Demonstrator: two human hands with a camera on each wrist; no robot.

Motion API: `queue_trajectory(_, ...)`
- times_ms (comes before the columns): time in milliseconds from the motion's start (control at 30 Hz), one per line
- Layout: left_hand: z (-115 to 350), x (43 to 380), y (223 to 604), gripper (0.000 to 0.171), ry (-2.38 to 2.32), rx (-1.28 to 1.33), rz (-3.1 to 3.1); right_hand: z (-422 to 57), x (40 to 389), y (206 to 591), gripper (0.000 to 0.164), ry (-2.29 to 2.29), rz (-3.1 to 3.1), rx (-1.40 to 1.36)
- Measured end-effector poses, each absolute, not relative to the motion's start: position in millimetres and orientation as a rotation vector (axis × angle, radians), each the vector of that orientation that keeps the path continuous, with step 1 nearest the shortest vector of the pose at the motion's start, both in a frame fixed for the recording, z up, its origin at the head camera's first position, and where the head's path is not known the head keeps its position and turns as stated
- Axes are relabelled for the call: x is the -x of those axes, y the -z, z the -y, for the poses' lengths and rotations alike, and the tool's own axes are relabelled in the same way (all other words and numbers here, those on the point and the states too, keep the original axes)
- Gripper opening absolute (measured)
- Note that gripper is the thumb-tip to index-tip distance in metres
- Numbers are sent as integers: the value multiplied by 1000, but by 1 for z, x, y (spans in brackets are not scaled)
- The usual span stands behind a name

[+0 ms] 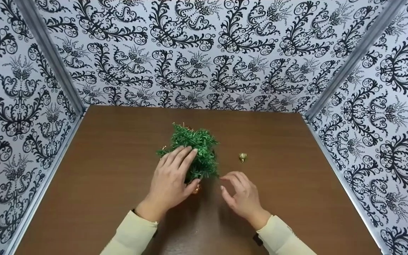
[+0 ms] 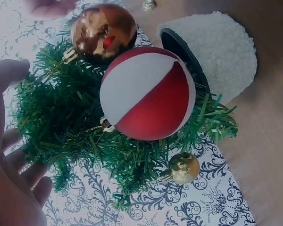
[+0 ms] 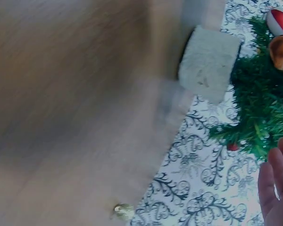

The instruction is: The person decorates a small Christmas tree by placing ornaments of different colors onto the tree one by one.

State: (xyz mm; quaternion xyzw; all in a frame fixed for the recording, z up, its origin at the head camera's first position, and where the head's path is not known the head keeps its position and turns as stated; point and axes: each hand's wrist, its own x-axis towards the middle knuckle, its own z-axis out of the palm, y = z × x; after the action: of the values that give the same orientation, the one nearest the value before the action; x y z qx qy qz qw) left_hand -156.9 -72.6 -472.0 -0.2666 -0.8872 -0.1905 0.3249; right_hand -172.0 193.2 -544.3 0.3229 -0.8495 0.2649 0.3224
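Note:
A small green artificial Christmas tree [image 1: 205,156] stands mid-table in a white, fuzzy pot [image 2: 214,54]. From its branches hang a red-and-white bauble [image 2: 148,94], a shiny copper bauble [image 2: 104,30] and a little gold bauble [image 2: 185,167]. My left hand [image 1: 170,180] lies against the tree's near left side, fingers extended over the green tinsel and thumb close to a copper ornament. Just right of the lower branches is my right hand [image 1: 243,194], loosely bent and holding nothing, its fingertips right at a branch tip.
One loose gold ornament [image 1: 242,157] lies on the brown table [image 1: 119,141], right of the tree. Black-and-white patterned walls [image 1: 190,53] enclose the back and both sides, with grey metal posts [image 1: 53,53] at the corners.

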Motion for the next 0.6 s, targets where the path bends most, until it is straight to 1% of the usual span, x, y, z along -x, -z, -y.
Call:
queue_trajectory(133, 73, 157, 471, 79, 491, 702, 2348, -208, 182, 554, 27, -685, 2353, -762)
queue_trajectory(233, 73, 158, 471, 77, 491, 700, 2351, -225, 195, 562, 27, -688, 2457, -616)
queue_trajectory(433, 72, 158, 472, 77, 497, 698, 2346, -257, 230, 576, 33, -764, 2625, -280)
queue_trajectory(600, 71, 157, 475, 79, 510, 700, 2343, -270, 256, 584, 40, -821, 2724, -129)
